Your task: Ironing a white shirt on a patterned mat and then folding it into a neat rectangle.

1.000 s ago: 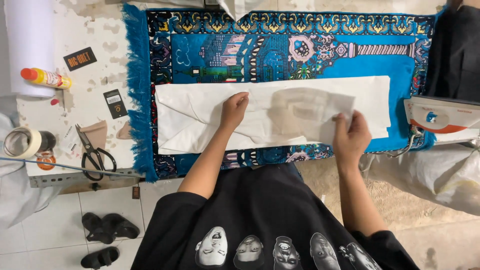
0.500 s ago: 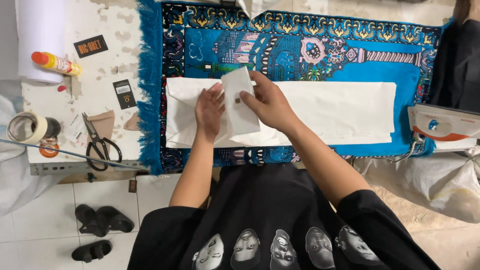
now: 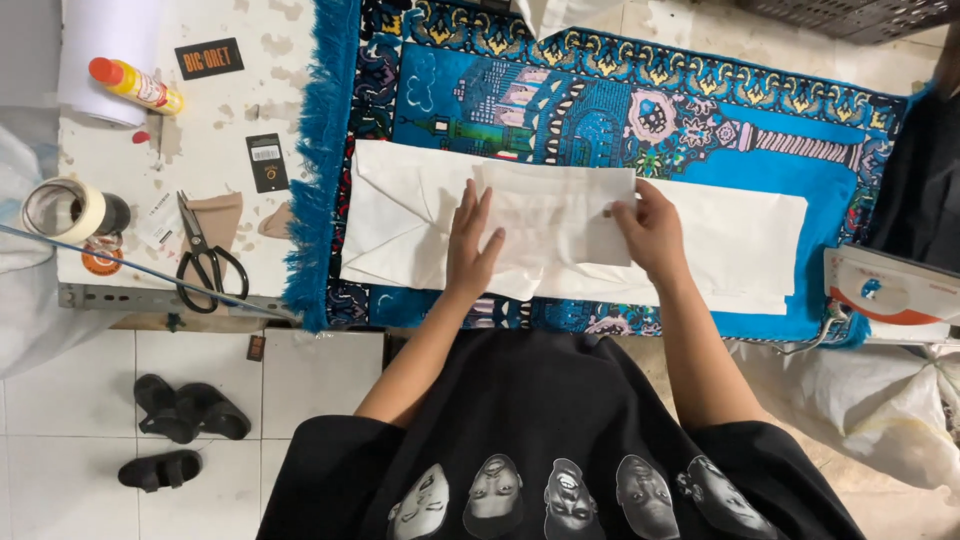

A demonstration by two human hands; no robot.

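A long white cloth (image 3: 720, 240) is spread flat on a blue patterned rug (image 3: 560, 110), which covers the right part of the counter (image 3: 215, 120). On the middle of the cloth a thinner, half-transparent white sheet (image 3: 550, 215) is laid. The left hand (image 3: 472, 245) is pressed flat on the left end of this sheet, with the fingers stretched out and nothing gripped. The right hand (image 3: 650, 232) is placed on the right end of the sheet; the fingers are bent a little and the edge seems to be pinched, but a firm hold cannot be confirmed.

It is judged that the thin sheet could slide or wrinkle if one hand is lifted before the other, because it is light and only held down by pressure. The folded corner at the left end of the cloth could also be pulled out of line. The iron (image 3: 890, 295) stands at the right edge, near the cloth, and could be knocked by an elbow.

The iron is partly cut off by the picture edge. The lower border of the cloth is hidden behind the forearms. Scissors (image 3: 205, 262), a tape roll (image 3: 70, 210) and a bottle (image 3: 135, 85) lie well apart on the left.
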